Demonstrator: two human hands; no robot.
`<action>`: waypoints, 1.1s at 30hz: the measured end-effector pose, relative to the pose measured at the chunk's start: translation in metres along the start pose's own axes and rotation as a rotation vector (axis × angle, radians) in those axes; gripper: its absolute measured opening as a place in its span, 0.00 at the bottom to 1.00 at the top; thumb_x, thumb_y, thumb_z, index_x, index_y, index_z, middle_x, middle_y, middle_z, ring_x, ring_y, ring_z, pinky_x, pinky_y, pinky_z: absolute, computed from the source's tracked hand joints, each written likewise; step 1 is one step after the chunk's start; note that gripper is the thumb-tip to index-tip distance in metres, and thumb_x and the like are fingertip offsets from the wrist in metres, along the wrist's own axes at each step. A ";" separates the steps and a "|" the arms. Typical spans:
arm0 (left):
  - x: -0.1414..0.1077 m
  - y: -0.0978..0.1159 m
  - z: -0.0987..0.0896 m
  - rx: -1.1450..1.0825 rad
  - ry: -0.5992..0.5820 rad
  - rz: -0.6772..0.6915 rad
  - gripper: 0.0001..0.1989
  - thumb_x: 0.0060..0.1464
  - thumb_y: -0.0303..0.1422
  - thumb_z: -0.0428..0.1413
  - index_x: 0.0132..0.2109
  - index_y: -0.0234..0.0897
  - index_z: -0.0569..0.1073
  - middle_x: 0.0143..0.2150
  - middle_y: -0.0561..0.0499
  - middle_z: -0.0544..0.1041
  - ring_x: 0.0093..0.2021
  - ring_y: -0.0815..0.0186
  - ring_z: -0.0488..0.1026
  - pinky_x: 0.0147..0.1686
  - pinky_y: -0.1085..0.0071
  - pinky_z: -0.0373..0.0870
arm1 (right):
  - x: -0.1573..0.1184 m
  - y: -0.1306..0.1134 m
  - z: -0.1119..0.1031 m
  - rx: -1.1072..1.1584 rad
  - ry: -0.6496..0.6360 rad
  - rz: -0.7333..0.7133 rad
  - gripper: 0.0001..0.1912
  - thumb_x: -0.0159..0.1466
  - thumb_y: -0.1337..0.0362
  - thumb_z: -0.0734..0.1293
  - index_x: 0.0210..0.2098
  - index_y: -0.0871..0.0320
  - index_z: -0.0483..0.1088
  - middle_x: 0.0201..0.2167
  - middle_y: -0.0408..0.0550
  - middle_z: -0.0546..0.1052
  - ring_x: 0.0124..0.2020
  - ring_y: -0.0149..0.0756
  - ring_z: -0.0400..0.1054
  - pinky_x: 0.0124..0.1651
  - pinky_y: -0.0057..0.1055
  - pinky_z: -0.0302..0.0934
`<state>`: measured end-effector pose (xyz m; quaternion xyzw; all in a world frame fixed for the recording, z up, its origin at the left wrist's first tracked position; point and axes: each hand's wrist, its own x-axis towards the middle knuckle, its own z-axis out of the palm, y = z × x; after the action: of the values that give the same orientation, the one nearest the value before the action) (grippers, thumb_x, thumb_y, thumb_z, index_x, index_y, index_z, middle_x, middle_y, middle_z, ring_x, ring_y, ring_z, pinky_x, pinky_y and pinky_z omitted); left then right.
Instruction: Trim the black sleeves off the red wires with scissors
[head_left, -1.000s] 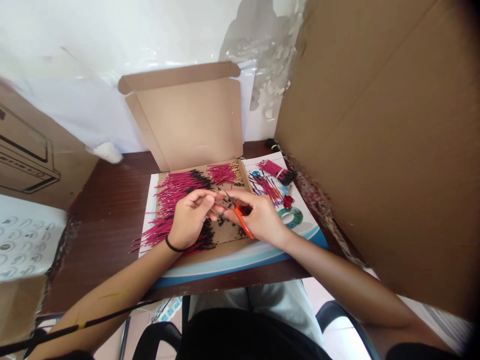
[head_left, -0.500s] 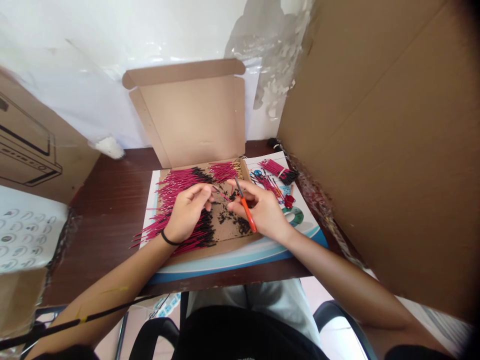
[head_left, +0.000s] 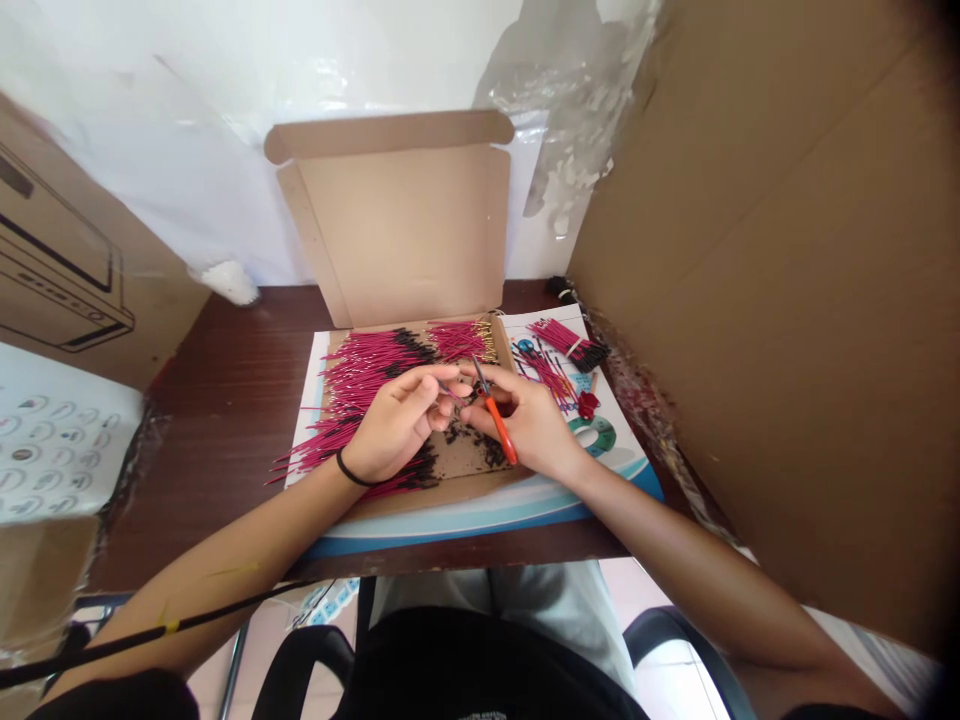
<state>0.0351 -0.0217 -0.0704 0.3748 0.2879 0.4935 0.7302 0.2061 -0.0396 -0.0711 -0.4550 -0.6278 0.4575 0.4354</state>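
Observation:
My left hand (head_left: 401, 420) is closed in a pinch around a thin pink-red wire (head_left: 450, 391), mostly hidden by the fingers. Close beside it, fingertips nearly meeting, my right hand (head_left: 529, 415) grips an orange-handled tool with a narrow dark tip (head_left: 501, 428). The tip points away from me; what kind of tool it is I cannot tell. Under both hands lies an open flat cardboard box (head_left: 465, 470). Rows of pink-red wires with black ends (head_left: 360, 375) fill its left side. A smaller pile with gold-coloured tips (head_left: 459, 340) sits at its back. Black scraps (head_left: 491, 450) are scattered across its floor.
The box's lid (head_left: 409, 230) stands up against the wall. To the right, a banded bundle of wires (head_left: 568, 345), loose wires (head_left: 547, 378) and a small red item (head_left: 588, 404) lie on a printed sheet (head_left: 626, 460). Large cardboard panels (head_left: 757, 280) flank the desk (head_left: 217, 400).
My left hand has moved right toward the right hand, so the wire shows less between them. The right hand still holds the orange-handled tool. The whole view has shifted slightly.

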 end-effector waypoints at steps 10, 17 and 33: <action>-0.001 -0.007 -0.003 0.072 -0.038 -0.003 0.12 0.48 0.39 0.65 0.37 0.36 0.78 0.35 0.46 0.82 0.26 0.74 0.73 0.26 0.78 0.72 | -0.001 -0.004 0.000 -0.066 -0.029 -0.011 0.21 0.57 0.59 0.70 0.50 0.58 0.73 0.33 0.45 0.78 0.29 0.31 0.70 0.33 0.28 0.66; 0.011 0.008 -0.009 0.065 0.023 0.115 0.13 0.49 0.41 0.64 0.36 0.36 0.77 0.29 0.51 0.79 0.23 0.75 0.70 0.22 0.80 0.69 | -0.002 -0.014 -0.010 -0.125 0.076 -0.008 0.21 0.55 0.55 0.72 0.47 0.57 0.75 0.24 0.42 0.76 0.24 0.31 0.69 0.30 0.29 0.66; 0.007 -0.001 -0.015 0.642 -0.025 0.218 0.11 0.51 0.40 0.61 0.37 0.37 0.82 0.32 0.47 0.82 0.21 0.72 0.70 0.23 0.75 0.69 | 0.000 -0.004 -0.016 -0.780 0.157 -0.392 0.15 0.60 0.62 0.69 0.46 0.57 0.76 0.25 0.46 0.76 0.29 0.35 0.70 0.34 0.30 0.65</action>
<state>0.0266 -0.0113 -0.0796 0.6202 0.3779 0.4483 0.5212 0.2211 -0.0370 -0.0638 -0.4908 -0.7930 0.0593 0.3560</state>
